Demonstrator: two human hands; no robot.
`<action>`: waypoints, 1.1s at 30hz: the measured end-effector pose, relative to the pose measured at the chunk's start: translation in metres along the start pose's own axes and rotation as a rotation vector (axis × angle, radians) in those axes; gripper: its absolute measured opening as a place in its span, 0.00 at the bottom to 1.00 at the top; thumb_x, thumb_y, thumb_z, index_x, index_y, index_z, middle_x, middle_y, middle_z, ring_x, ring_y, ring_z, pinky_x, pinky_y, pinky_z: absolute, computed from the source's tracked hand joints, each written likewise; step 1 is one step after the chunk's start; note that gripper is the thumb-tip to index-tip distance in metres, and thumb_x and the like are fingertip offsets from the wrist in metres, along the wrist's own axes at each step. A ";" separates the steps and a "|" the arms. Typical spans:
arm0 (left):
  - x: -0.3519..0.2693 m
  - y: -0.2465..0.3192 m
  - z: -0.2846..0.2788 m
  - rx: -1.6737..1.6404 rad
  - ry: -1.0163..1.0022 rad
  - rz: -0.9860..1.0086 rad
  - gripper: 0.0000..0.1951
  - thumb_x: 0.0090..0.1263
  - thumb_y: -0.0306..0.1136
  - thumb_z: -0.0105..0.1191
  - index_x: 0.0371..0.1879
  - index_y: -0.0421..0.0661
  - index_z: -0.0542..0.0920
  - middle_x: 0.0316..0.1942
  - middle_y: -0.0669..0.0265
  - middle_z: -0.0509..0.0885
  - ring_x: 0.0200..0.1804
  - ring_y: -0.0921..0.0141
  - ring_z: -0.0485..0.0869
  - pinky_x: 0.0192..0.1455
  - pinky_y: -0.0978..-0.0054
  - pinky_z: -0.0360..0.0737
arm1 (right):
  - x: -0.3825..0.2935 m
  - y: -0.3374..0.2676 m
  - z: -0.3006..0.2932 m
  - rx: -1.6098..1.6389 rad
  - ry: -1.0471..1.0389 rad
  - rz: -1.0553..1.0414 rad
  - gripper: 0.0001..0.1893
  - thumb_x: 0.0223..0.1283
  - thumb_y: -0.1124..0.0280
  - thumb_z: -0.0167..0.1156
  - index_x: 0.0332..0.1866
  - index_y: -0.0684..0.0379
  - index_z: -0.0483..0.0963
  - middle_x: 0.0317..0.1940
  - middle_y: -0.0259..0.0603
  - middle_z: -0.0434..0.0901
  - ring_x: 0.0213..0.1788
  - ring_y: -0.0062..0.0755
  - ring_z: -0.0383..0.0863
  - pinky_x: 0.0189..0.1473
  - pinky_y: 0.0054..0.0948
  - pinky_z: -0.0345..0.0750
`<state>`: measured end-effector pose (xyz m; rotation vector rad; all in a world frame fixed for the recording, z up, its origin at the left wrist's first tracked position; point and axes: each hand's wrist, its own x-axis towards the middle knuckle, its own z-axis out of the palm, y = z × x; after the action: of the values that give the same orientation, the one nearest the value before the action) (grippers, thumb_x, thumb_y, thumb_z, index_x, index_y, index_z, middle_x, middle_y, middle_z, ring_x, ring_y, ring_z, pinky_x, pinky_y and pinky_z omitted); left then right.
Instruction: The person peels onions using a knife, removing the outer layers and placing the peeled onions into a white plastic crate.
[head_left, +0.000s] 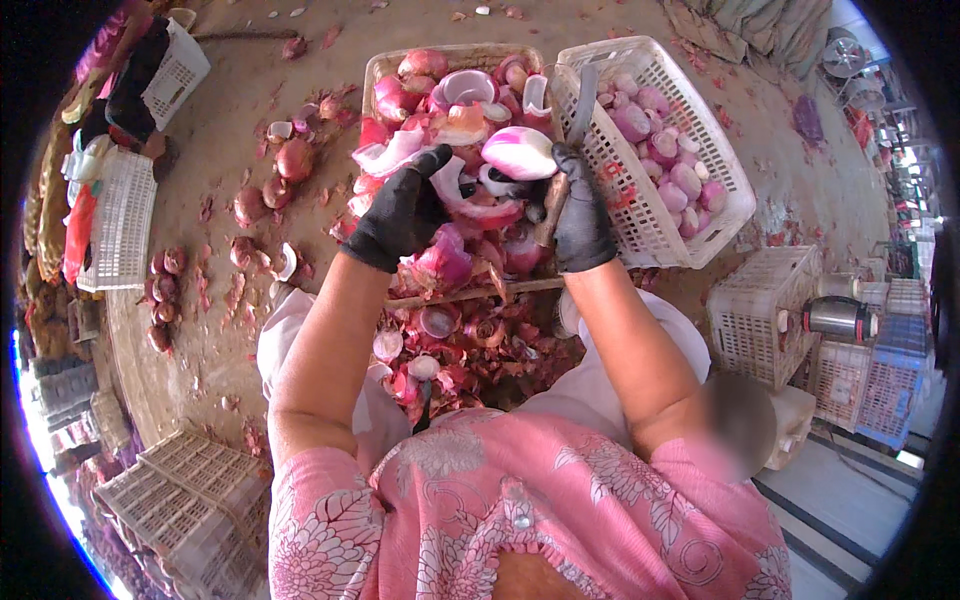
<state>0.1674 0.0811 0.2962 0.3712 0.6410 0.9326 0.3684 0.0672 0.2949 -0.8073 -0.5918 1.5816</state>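
My right hand (583, 214), in a black glove, grips a knife by its wooden handle (553, 206), with the grey blade (583, 101) pointing away from me. Between that hand's thumb and fingers sits a peeled white-and-purple onion (519, 153). My left hand (397, 214), also gloved in black, has its thumb raised beside a curved strip of onion peel (472, 206); dark fingertips show behind the strip. Both hands are above a crate (367, 82) heaped with red onions (424, 64) and loose skins. The peel hides part of the left fingers.
A white plastic basket (720, 165) of peeled onions (684, 180) leans against the crate's right side. Skins (480, 330) cover the ground between my legs. Whole onions (294, 160) lie on the floor at left. Stacked crates (765, 307) stand right, more crates (180, 495) lower left.
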 end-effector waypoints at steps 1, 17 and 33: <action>0.003 0.000 -0.005 0.142 0.024 -0.014 0.13 0.70 0.40 0.52 0.46 0.45 0.78 0.39 0.67 0.83 0.40 0.69 0.83 0.41 0.71 0.81 | 0.000 -0.003 -0.009 0.094 -0.081 0.064 0.23 0.64 0.52 0.47 0.53 0.60 0.72 0.40 0.46 0.82 0.24 0.28 0.79 0.23 0.22 0.73; -0.029 -0.011 -0.007 1.774 0.258 1.000 0.21 0.62 0.37 0.61 0.52 0.41 0.75 0.46 0.48 0.79 0.49 0.51 0.79 0.51 0.59 0.75 | -0.002 -0.095 -0.045 0.525 0.061 -0.129 0.27 0.59 0.56 0.52 0.61 0.61 0.67 0.44 0.51 0.81 0.22 0.28 0.77 0.20 0.21 0.70; -0.041 -0.081 -0.005 2.135 0.530 0.597 0.54 0.40 0.61 0.68 0.71 0.62 0.59 0.72 0.50 0.54 0.71 0.33 0.39 0.62 0.25 0.48 | -0.032 -0.059 -0.058 0.476 -0.148 0.143 0.18 0.62 0.71 0.51 0.56 0.60 0.75 0.50 0.42 0.82 0.36 0.23 0.83 0.29 0.22 0.77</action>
<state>0.1967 0.0025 0.2620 2.3342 1.9533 0.4955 0.4518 0.0418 0.3087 -0.3828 -0.2439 1.8278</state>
